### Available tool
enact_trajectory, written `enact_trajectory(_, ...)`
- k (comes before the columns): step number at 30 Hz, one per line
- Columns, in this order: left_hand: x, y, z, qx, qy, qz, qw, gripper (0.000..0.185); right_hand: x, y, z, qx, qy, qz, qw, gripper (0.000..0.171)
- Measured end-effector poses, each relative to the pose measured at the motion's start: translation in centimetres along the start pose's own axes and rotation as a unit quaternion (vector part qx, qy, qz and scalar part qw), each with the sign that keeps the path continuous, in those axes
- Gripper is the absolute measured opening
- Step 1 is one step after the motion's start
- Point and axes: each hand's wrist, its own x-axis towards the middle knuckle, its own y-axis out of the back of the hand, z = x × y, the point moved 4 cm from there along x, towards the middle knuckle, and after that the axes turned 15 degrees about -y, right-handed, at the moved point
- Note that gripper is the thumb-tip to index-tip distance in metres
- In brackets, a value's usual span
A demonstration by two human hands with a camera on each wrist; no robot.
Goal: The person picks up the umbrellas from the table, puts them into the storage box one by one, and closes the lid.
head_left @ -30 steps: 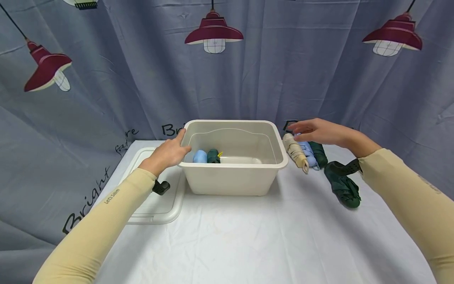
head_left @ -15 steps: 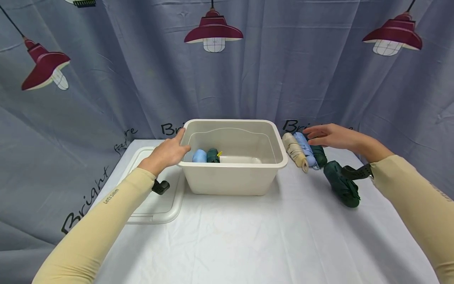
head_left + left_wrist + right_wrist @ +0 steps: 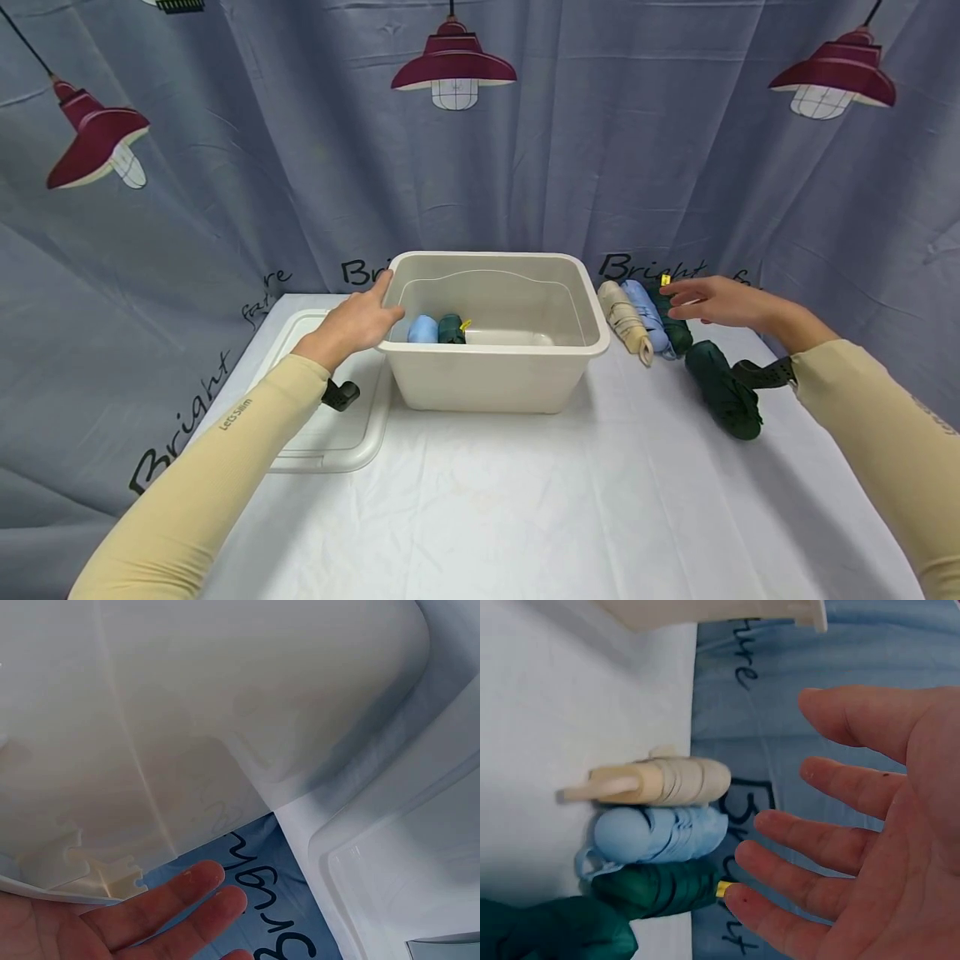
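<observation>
A cream plastic bin stands mid-table with a light blue folded umbrella and a dark green one inside. My left hand rests with straight fingers against the bin's left rim. To the right of the bin lie a beige umbrella, a light blue umbrella and a dark green umbrella side by side. My right hand hovers open just over the green one, holding nothing.
Another dark green umbrella lies nearer me on the right. The bin's lid lies flat to the left of the bin. A white cloth covers the table, and a grey curtain hangs behind.
My right hand has drifted rightward from above the beige umbrella to above the dark green one. The left hand has stayed on the bin's rim.
</observation>
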Motion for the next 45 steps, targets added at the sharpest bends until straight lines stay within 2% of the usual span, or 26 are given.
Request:
enact_trajectory(10, 0.0, 0.0, 0.1, 0.001, 0.001, -0.002, 1.0000, 0.076, 0.6, -0.6, 2.9, 0.000, -0.014, 0.005, 1.000, 0.070)
enact_trajectory(20, -0.1, -0.1, -0.2, 0.000, 0.009, -0.001, 1.0000, 0.077, 1.5, -1.3, 5.5, -0.012, -0.055, 0.005, 0.998, 0.076)
enact_trajectory(27, 0.1, 0.0, 0.1, -0.002, 0.005, 0.001, 1.0000, 0.077, 1.4, -2.1, 7.6, -0.017, -0.086, -0.004, 0.996, 0.082)
enact_trajectory(34, 0.1, 0.3, 0.0, 0.001, 0.006, 0.004, 1.0000, 0.078, 1.5, -2.2, 8.9, -0.024, -0.084, -0.003, 0.996, 0.081)
enact_trajectory(40, 0.2, 0.1, 0.0, 0.002, 0.007, -0.001, 1.0000, 0.078, 1.8, -3.0, 10.5, -0.027, -0.103, -0.026, 0.994, 0.085)
enact_trajectory(45, 0.2, 0.0, -0.1, 0.006, 0.009, 0.002, 0.9999, 0.078, 1.9, -3.5, 10.8, -0.011, -0.122, -0.052, 0.991, 0.093)
